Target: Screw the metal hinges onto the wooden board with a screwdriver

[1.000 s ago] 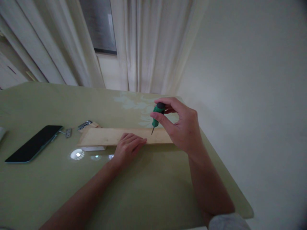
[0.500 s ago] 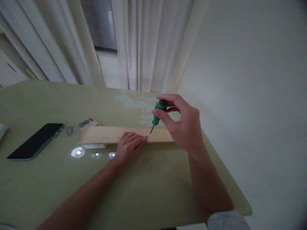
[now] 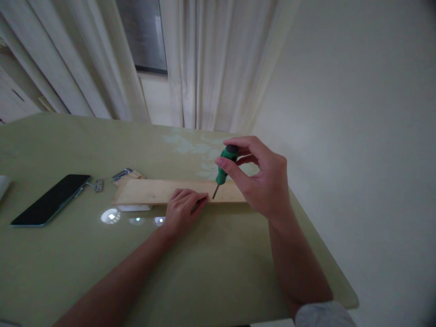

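Note:
A pale wooden board [image 3: 150, 191] lies flat on the green table [image 3: 102, 263]. My right hand [image 3: 262, 181] pinches a small green screwdriver [image 3: 223, 167] with a black cap, held nearly upright, its tip down on the board's near edge. My left hand [image 3: 182, 210] rests on the board's near edge with its fingers pressed together, just left of the tip. Whether anything lies under those fingers is hidden.
A dark phone [image 3: 51, 199] lies at the left of the table. Small metal hinges [image 3: 98, 185] and a metal piece [image 3: 121, 174] sit by the board's left end. A white block [image 3: 133, 208] props the board. Curtains hang behind; the table's right edge is close.
The screwdriver tip has come down and slightly nearer, onto the board's near edge beside my left fingertips. My left hand has stayed in place on the board.

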`<control>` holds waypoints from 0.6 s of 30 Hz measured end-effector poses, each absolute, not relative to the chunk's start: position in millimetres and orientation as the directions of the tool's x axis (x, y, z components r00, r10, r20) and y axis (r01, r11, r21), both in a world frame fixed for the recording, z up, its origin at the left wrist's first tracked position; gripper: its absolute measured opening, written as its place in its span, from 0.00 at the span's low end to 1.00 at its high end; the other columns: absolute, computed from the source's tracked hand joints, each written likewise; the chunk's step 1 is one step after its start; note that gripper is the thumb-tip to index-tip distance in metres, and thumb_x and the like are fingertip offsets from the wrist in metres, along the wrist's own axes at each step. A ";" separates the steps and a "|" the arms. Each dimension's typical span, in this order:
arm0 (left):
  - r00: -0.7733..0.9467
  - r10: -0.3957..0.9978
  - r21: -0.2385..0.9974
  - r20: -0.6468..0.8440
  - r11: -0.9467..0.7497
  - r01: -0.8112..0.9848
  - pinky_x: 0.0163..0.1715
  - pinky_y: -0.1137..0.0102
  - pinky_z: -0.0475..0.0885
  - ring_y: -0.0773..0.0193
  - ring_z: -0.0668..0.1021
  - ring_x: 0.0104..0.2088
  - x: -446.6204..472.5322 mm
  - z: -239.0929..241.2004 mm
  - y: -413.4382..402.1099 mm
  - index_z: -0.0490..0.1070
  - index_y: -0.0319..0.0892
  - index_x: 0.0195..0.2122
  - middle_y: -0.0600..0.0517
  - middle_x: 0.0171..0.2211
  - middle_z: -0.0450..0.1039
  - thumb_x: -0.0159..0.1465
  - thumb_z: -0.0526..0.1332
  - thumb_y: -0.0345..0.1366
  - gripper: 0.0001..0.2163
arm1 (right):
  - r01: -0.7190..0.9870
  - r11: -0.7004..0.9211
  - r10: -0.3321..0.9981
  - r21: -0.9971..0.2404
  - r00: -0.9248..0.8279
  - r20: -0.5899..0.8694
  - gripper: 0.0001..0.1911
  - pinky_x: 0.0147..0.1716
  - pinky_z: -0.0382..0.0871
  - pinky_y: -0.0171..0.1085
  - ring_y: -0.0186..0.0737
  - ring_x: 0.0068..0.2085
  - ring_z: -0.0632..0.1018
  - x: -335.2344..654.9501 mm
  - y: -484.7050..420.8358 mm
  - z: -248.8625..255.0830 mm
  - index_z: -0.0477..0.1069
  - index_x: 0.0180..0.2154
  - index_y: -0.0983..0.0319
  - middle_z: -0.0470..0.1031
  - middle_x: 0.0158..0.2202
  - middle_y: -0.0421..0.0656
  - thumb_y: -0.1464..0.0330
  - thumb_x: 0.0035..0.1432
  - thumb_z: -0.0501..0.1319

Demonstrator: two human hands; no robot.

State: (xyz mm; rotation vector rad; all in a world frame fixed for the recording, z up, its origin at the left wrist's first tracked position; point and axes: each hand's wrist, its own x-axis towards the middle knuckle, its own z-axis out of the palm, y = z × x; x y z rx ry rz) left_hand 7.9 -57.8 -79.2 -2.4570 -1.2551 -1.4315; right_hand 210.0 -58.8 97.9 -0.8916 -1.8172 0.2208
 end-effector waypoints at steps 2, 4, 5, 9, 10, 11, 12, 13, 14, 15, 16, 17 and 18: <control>0.247 0.624 0.349 0.742 -0.674 0.651 0.43 0.63 0.72 0.61 0.83 0.37 7.6 -78.5 -58.1 0.82 0.45 0.44 0.51 0.37 0.86 0.74 0.65 0.37 0.05 | 0.472 0.702 0.666 -0.533 -0.170 0.727 0.12 0.41 0.82 0.37 0.38 0.39 0.85 210.0 -58.7 98.0 0.79 0.48 0.56 0.84 0.43 0.39 0.61 0.65 0.72; 0.248 0.627 0.354 0.739 -0.674 0.649 0.42 0.63 0.72 0.61 0.83 0.36 7.3 -78.1 -58.2 0.82 0.46 0.44 0.51 0.37 0.87 0.74 0.65 0.37 0.06 | 0.473 0.698 0.671 -0.538 -0.170 0.721 0.12 0.40 0.82 0.37 0.38 0.39 0.85 209.9 -58.5 98.2 0.78 0.48 0.56 0.84 0.43 0.39 0.61 0.65 0.71; 0.250 0.630 0.355 0.735 -0.672 0.650 0.42 0.63 0.72 0.61 0.83 0.36 7.2 -78.0 -58.1 0.82 0.46 0.44 0.51 0.36 0.87 0.75 0.64 0.38 0.06 | 0.472 0.697 0.673 -0.540 -0.173 0.719 0.12 0.40 0.82 0.36 0.38 0.38 0.85 209.9 -58.5 98.2 0.78 0.48 0.56 0.84 0.43 0.39 0.61 0.65 0.71; 0.252 0.629 0.343 0.735 -0.666 0.662 0.41 0.63 0.72 0.61 0.83 0.35 7.9 -78.6 -57.6 0.82 0.45 0.45 0.51 0.35 0.85 0.75 0.64 0.38 0.07 | 0.450 0.710 0.669 -0.542 -0.190 0.718 0.12 0.39 0.82 0.35 0.37 0.40 0.85 209.0 -57.9 97.4 0.78 0.49 0.57 0.84 0.43 0.40 0.61 0.66 0.71; 0.250 0.622 0.335 0.742 -0.667 0.665 0.41 0.64 0.72 0.61 0.83 0.35 8.3 -79.0 -57.4 0.81 0.44 0.46 0.51 0.35 0.85 0.75 0.65 0.38 0.07 | 0.442 0.715 0.665 -0.541 -0.193 0.721 0.12 0.40 0.82 0.35 0.37 0.40 0.85 208.6 -57.6 97.0 0.78 0.49 0.58 0.84 0.43 0.40 0.62 0.66 0.71; 0.249 0.612 0.326 0.751 -0.671 0.665 0.41 0.64 0.72 0.62 0.82 0.35 8.8 -79.4 -57.1 0.81 0.44 0.46 0.51 0.34 0.85 0.74 0.65 0.38 0.06 | 0.433 0.721 0.660 -0.540 -0.194 0.726 0.12 0.40 0.82 0.35 0.37 0.40 0.85 208.2 -57.3 96.5 0.78 0.49 0.58 0.84 0.44 0.40 0.63 0.66 0.71; 0.249 0.601 0.318 0.760 -0.677 0.664 0.41 0.64 0.71 0.62 0.82 0.35 9.2 -79.8 -56.9 0.81 0.43 0.46 0.51 0.34 0.85 0.74 0.66 0.37 0.06 | 0.427 0.727 0.655 -0.538 -0.194 0.731 0.12 0.41 0.83 0.35 0.37 0.40 0.85 207.7 -56.9 95.9 0.78 0.49 0.58 0.84 0.44 0.40 0.63 0.66 0.71; 0.249 0.592 0.312 0.766 -0.682 0.662 0.41 0.64 0.71 0.62 0.82 0.34 9.7 -80.1 -56.7 0.80 0.43 0.45 0.52 0.34 0.85 0.74 0.66 0.37 0.05 | 0.420 0.733 0.649 -0.535 -0.193 0.736 0.11 0.41 0.83 0.35 0.37 0.40 0.85 207.2 -56.5 95.4 0.78 0.49 0.58 0.84 0.44 0.40 0.64 0.66 0.71; 0.251 0.586 0.307 0.771 -0.687 0.659 0.41 0.64 0.71 0.63 0.82 0.34 10.2 -80.2 -56.5 0.80 0.43 0.45 0.52 0.35 0.85 0.73 0.66 0.36 0.05 | 0.414 0.738 0.643 -0.532 -0.193 0.741 0.12 0.42 0.83 0.36 0.37 0.40 0.85 206.6 -56.1 94.8 0.78 0.49 0.58 0.84 0.44 0.40 0.64 0.66 0.71; 0.250 0.581 0.305 0.774 -0.689 0.658 0.41 0.64 0.71 0.63 0.82 0.34 10.7 -80.3 -56.3 0.80 0.43 0.44 0.52 0.35 0.85 0.73 0.67 0.36 0.04 | 0.408 0.743 0.639 -0.531 -0.195 0.744 0.12 0.42 0.83 0.36 0.36 0.41 0.85 206.0 -55.7 94.2 0.78 0.49 0.59 0.84 0.44 0.40 0.64 0.66 0.71; 0.249 0.580 0.303 0.776 -0.689 0.659 0.41 0.64 0.71 0.63 0.82 0.34 11.1 -80.2 -56.2 0.80 0.43 0.43 0.52 0.35 0.85 0.73 0.67 0.36 0.04 | 0.404 0.745 0.637 -0.531 -0.197 0.745 0.12 0.43 0.83 0.36 0.36 0.41 0.85 205.4 -55.3 93.7 0.78 0.49 0.59 0.84 0.44 0.40 0.64 0.66 0.72; 0.248 0.580 0.302 0.776 -0.686 0.662 0.41 0.64 0.71 0.62 0.82 0.35 11.6 -79.9 -56.1 0.80 0.43 0.43 0.52 0.35 0.85 0.73 0.67 0.36 0.04 | 0.401 0.745 0.638 -0.532 -0.200 0.743 0.12 0.43 0.83 0.36 0.36 0.41 0.85 204.8 -55.0 93.3 0.78 0.49 0.59 0.84 0.44 0.40 0.63 0.66 0.72; 0.246 0.580 0.300 0.776 -0.684 0.665 0.41 0.64 0.71 0.62 0.82 0.35 12.1 -79.6 -56.1 0.80 0.43 0.42 0.52 0.35 0.85 0.73 0.67 0.36 0.04 | 0.400 0.744 0.641 -0.535 -0.203 0.740 0.12 0.43 0.83 0.36 0.36 0.41 0.85 204.2 -54.7 92.8 0.78 0.49 0.59 0.84 0.44 0.40 0.63 0.66 0.72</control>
